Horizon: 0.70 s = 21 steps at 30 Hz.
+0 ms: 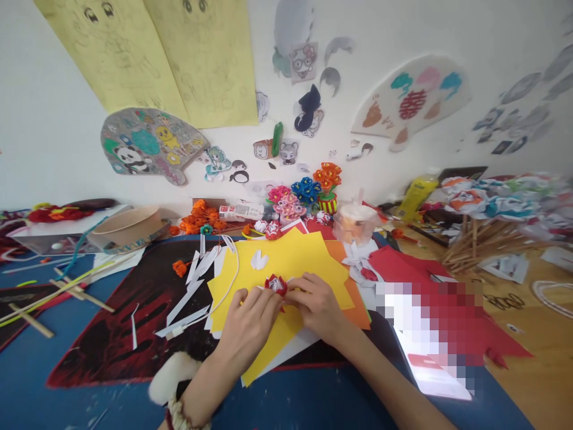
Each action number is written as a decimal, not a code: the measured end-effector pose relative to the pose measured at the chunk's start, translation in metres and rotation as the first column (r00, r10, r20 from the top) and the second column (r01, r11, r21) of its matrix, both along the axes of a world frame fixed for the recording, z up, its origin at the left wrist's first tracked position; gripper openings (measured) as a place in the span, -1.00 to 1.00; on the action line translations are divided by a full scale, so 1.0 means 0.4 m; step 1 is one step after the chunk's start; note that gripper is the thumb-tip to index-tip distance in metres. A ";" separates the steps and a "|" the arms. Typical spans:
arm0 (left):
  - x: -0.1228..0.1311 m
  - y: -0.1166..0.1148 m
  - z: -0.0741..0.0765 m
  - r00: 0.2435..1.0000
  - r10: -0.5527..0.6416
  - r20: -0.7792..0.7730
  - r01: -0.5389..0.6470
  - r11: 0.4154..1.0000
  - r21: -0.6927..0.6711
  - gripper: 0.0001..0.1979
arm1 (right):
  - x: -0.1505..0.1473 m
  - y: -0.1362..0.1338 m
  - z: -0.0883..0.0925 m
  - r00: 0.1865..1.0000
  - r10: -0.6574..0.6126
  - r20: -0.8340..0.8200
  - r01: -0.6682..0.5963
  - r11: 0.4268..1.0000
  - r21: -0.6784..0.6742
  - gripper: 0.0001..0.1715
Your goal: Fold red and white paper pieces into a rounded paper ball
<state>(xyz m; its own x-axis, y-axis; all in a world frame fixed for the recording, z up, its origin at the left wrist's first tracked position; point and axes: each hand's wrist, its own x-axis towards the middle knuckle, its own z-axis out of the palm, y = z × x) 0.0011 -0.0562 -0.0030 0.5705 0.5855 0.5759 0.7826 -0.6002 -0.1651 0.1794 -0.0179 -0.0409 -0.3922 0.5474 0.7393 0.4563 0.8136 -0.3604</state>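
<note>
My left hand (pixel 251 322) and right hand (pixel 317 301) both pinched the red-and-white folded flower (pixel 275 284) | it was over the yellow paper (pixel 298 258) | I thought squeezing too hard might crush its folds

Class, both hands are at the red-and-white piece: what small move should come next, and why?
Probably a light inward pinch on the red-and-white piece: the left hand and right hand meet it from opposite sides over the yellow sheets, so could press evenly.
</note>
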 end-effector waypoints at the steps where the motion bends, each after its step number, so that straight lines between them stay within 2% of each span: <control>1: 0.004 -0.001 0.002 0.999 0.015 0.052 -0.012 0.997 -0.070 -0.78 | 0.000 -0.001 0.001 1.000 -0.011 -0.012 0.011 1.000 -0.019 -0.69; 4: 0.012 -0.002 0.010 0.977 0.090 0.196 -0.035 0.963 -0.267 -0.78 | -0.004 -0.009 0.008 0.996 -0.061 -0.057 0.057 0.996 -0.073 -0.75; 8: 0.009 0.003 0.019 0.884 0.229 0.408 -0.067 0.925 -0.375 -0.78 | -0.013 -0.032 0.027 0.960 -0.214 -0.182 0.198 0.975 -0.099 -0.88; 10: 0.006 0.007 0.021 0.827 0.266 0.495 -0.044 0.909 -0.415 -0.80 | -0.019 -0.043 0.035 0.960 -0.250 -0.126 0.247 0.968 -0.040 -0.74; 11: 0.004 0.009 0.022 0.805 0.282 0.522 -0.032 0.899 -0.436 -0.82 | -0.021 -0.047 0.038 0.964 -0.254 -0.073 0.255 0.967 -0.003 -0.73; 14: 0.002 0.010 0.026 0.787 0.302 0.538 -0.012 0.880 -0.476 -0.85 | -0.028 -0.051 0.041 0.958 -0.287 0.027 0.282 0.952 0.121 -0.77; 17: 0.004 0.008 0.032 0.828 0.268 0.492 -0.004 0.881 -0.473 -0.84 | -0.034 -0.049 0.042 0.940 -0.334 0.068 0.311 0.923 0.226 -0.80; 21: 0.008 0.008 0.040 0.836 0.252 0.488 0.012 0.879 -0.476 -0.82 | -0.044 -0.050 0.041 0.950 -0.306 0.065 0.285 0.932 0.223 -0.74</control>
<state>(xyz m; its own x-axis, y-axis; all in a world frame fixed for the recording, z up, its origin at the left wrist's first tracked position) 0.0042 -0.0529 0.0129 0.1677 0.8914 0.4209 0.7373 -0.3969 0.5467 0.1618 -0.0378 -0.0247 -0.3120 0.4874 0.8155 0.7119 0.6884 -0.1391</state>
